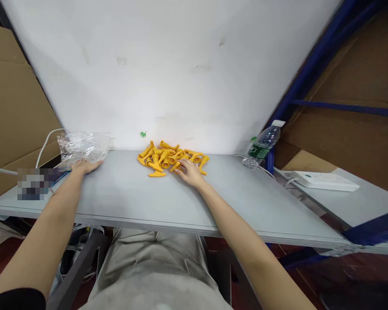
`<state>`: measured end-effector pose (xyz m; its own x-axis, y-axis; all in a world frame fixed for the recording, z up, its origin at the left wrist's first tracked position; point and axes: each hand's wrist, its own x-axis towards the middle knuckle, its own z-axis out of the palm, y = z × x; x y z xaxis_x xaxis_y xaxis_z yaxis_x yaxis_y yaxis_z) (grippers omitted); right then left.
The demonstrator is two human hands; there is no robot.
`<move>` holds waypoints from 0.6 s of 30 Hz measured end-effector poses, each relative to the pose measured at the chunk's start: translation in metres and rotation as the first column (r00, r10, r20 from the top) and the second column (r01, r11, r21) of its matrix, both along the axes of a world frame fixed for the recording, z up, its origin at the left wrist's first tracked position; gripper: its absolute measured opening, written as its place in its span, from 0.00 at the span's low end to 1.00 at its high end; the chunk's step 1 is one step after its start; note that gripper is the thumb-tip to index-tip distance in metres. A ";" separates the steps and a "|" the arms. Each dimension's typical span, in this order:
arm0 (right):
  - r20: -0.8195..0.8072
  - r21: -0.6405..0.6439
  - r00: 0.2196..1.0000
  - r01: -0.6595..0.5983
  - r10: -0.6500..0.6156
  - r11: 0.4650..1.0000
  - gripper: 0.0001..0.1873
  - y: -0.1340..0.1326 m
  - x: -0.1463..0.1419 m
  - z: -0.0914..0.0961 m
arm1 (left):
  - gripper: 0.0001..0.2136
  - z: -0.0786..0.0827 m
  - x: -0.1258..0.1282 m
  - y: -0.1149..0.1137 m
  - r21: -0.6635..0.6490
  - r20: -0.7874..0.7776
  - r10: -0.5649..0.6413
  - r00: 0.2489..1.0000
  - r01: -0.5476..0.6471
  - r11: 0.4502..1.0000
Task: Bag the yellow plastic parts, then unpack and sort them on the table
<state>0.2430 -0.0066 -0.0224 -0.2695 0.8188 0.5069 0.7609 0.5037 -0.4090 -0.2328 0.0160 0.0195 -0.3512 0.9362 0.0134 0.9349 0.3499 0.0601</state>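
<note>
Yellow plastic T-shaped pieces (163,156) with hollow, cone-like stems lie in a loose pile at the back middle of the grey table. My right hand (191,172) is at the pile's front right edge, thumb and fingers apart, its fingertips against or just over the nearest pieces. Whether it touches one firmly is hard to see. On the left, my left hand (84,166) lies with fingers spread and thumb pointing right, at the front edge of a crumpled clear plastic bag (87,146). Nothing shows in its grasp.
A water bottle (264,144) leans against the blue rack post at the back right. Farther right is a white power strip (325,181). A blurred-out item (32,184) and a white cable are at the left. Behind the table (132,198) rises a white panel (187,77); cardboard flanks both sides.
</note>
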 end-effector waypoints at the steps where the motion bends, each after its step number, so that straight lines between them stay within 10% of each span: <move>1: 0.064 -0.001 0.998 0.018 -0.018 1.000 0.22 0.000 -0.003 -0.001 | 0.41 -0.002 0.001 0.000 -0.036 -0.008 0.046 0.999 -0.047 0.998; 11: 0.262 0.014 0.964 0.048 -0.050 0.999 0.24 0.007 -0.011 -0.008 | 0.25 -0.029 0.000 0.005 0.103 -0.102 -0.176 0.979 0.186 0.977; 18: 0.115 0.083 0.993 0.020 -0.029 0.996 0.18 0.007 -0.009 -0.008 | 0.24 -0.033 0.011 0.007 0.105 -0.052 -0.107 0.993 0.112 0.988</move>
<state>0.2340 0.0008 -0.0305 -0.3110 0.7829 0.5389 0.8133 0.5126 -0.2754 -0.2215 0.0234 -0.0131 -0.2438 0.9610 0.1303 0.9697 0.2395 0.0477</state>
